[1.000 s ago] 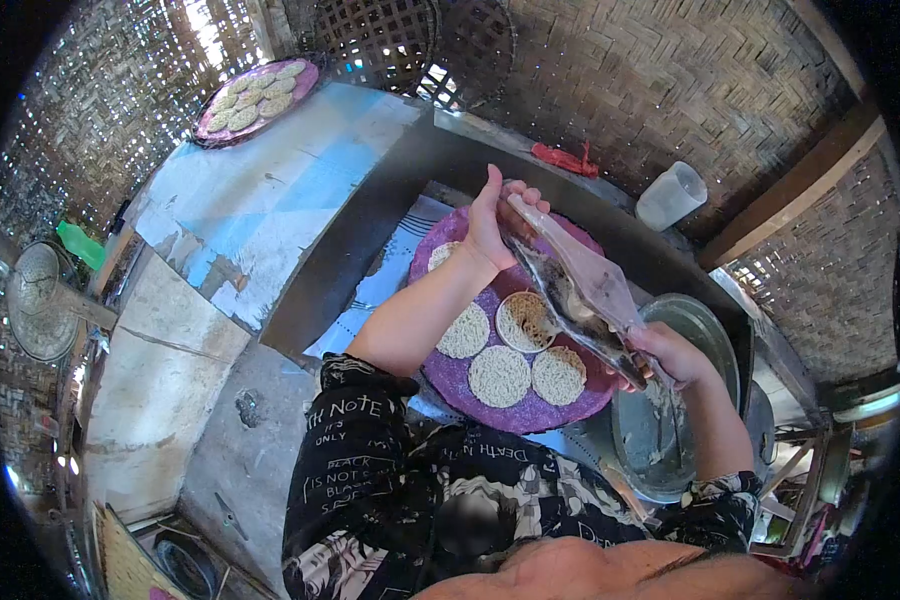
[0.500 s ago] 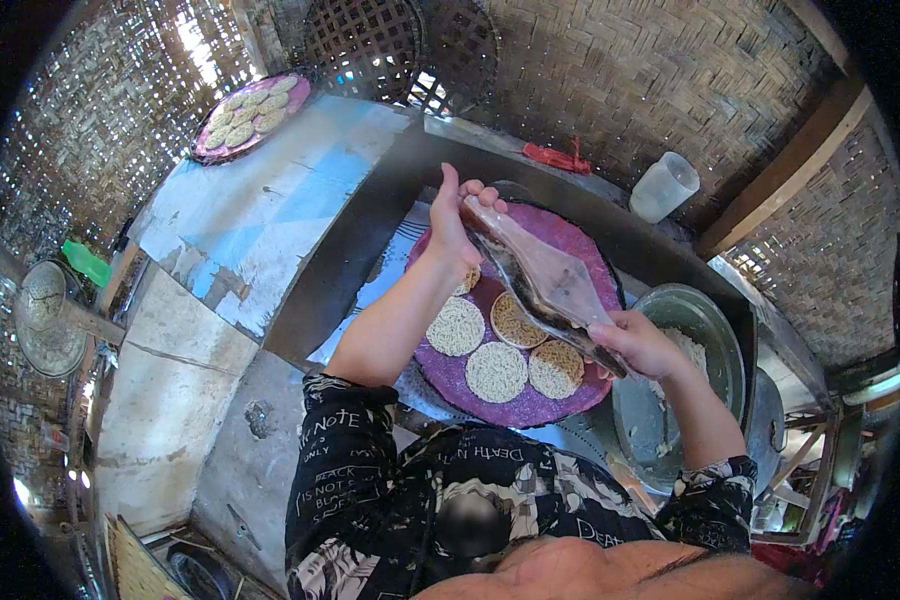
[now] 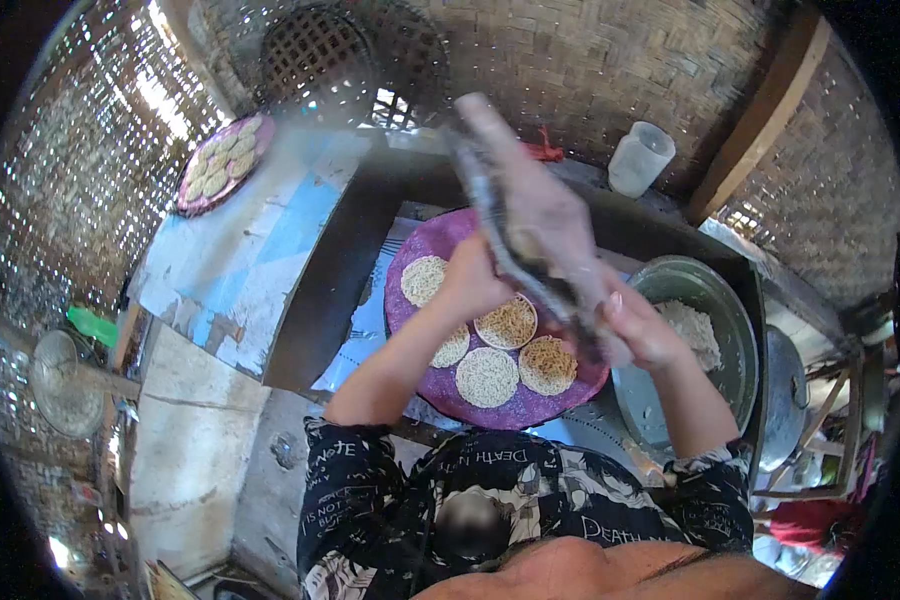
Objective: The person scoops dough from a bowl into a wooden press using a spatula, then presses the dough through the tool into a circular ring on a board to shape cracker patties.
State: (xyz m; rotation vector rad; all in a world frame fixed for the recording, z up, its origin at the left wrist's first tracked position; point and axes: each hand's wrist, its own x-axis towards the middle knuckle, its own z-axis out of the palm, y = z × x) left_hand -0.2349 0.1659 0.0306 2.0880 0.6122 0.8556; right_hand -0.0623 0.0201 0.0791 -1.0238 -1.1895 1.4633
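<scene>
A long clear plastic bag point(image 3: 555, 215) with a dark, shiny edge hangs tilted over the tray, blurred by motion. My right hand point(image 3: 642, 325) is closed on its lower end. My left hand point(image 3: 478, 278) is beside the bag's middle; its fingers are hidden behind the bag, so I cannot tell whether they grip it. Below lies a round purple tray point(image 3: 425, 388) bearing several rounds of strands. One white round point(image 3: 487, 377) is at the front, a brown one point(image 3: 506, 322) sits inside a pale ring, and another point(image 3: 548, 364) is part brown, part white.
At right stands a large grey basin point(image 3: 745, 400) with white dough-like stuff point(image 3: 692, 332) inside. A translucent container point(image 3: 641, 160) stands on the back ledge near a red plastic bag point(image 3: 543, 150). Another tray of rounds point(image 3: 222, 165) rests at the far left.
My left hand has come down from the bag's upper end to beside its middle. The bag stands steeper, its upper end higher. My right hand stays at the lower end. The view has shifted slightly.
</scene>
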